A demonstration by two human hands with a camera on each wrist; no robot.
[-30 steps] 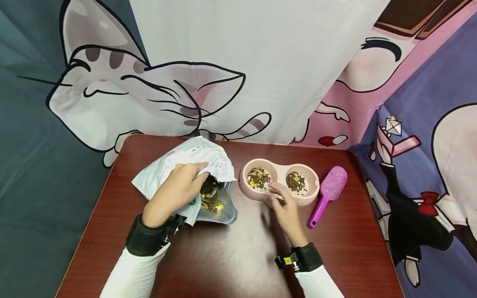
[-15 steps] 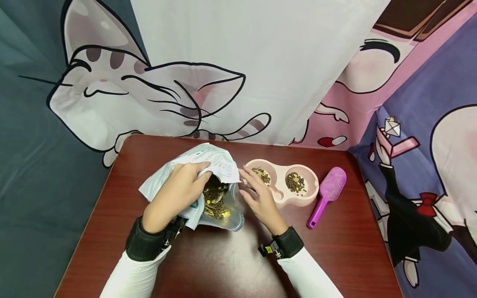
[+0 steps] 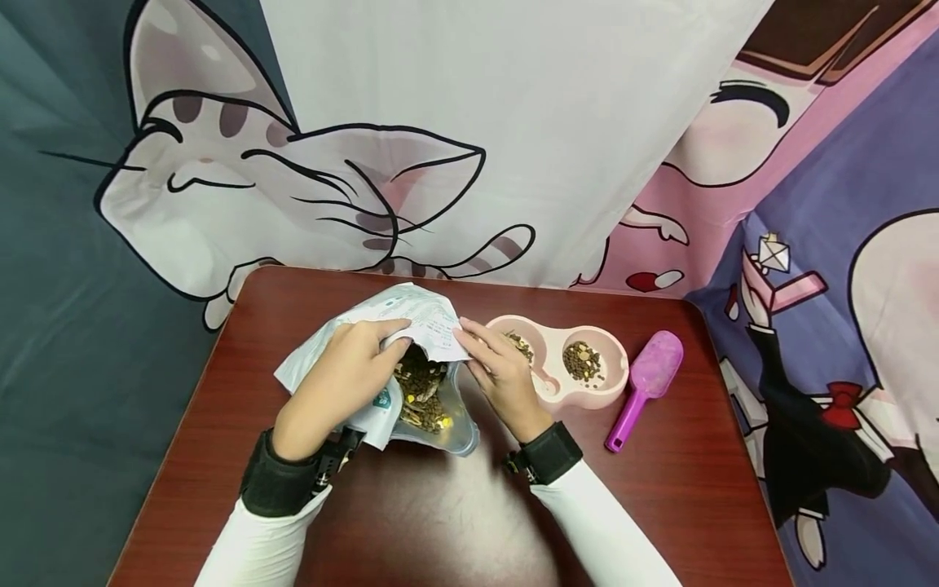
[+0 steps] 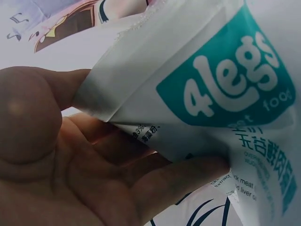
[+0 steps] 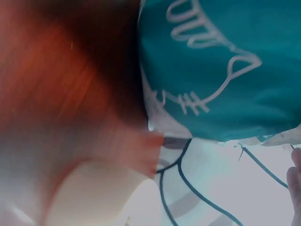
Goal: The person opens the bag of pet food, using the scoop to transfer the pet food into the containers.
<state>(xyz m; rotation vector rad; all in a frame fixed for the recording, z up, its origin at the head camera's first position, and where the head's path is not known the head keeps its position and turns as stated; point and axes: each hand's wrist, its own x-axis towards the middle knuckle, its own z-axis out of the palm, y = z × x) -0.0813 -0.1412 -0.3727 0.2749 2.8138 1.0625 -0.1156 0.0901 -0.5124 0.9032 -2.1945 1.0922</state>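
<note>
A white pet food bag (image 3: 396, 314) with a teal logo (image 4: 225, 75) lies tilted over a clear, bluish container (image 3: 462, 428) at the table's left middle. Brown kibble mixed with yellow bits (image 3: 421, 399) shows at the bag's mouth and in the container. My left hand (image 3: 341, 375) grips the bag's mouth, thumb on one side and fingers on the other in the left wrist view. At the bag's right edge, my right hand (image 3: 506, 379) pinches the corner between thumb and fingers. The teal face of the bag (image 5: 216, 75) with a cat drawing fills much of the right wrist view.
Right of the bag stands a pale pink double bowl (image 3: 553, 336), kibble in both hollows, its left one partly behind my right hand. A purple scoop (image 3: 645, 383) lies right of the bowl on the red-brown table (image 3: 411, 522). Printed cloth (image 3: 513, 187) hangs behind.
My right hand has moved left from the double bowl to the bag's edge and taken hold there. The bag and container have shifted slightly right and towards me. My left hand keeps its grip.
</note>
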